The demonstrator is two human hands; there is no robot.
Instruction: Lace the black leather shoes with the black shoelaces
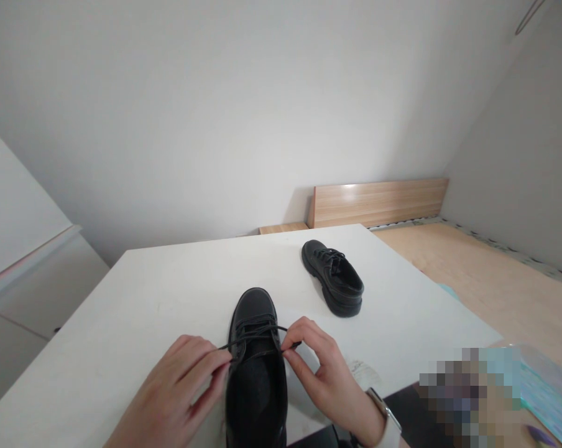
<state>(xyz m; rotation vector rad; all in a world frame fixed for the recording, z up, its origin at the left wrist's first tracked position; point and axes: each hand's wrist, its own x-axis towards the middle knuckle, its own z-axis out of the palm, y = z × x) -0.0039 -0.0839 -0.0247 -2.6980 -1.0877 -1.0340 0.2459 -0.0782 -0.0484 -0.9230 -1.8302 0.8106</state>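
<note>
Both sides pinched! We saw the left hand [181, 382] with thumb and forefinger closed on one end of the black lace [255, 336], and the right hand [327, 367], watch [378, 401] at the wrist, gripping the other, a dark tip poking past its fingers. Right between those fingertips sat the near shoe [254, 303], toe pointing away, the lace drawn across its opening. Threading looked done, by our reckoning; no knot or bow showed there, so that part seemed not yet done. Beyond the right fingers stood the far shoe [341, 289], well apart, though whether its laces were tied, we couldn't tell! Underneath, a white table [169, 292] spread past the fingertips on both sides. Far ahead of them rose a pale wall [206, 124], a wooden board [378, 202] before it beyond the right hand; a tan surface [453, 249] ran farther right, and white cabinets [33, 298] stood out past the left fingers
</note>
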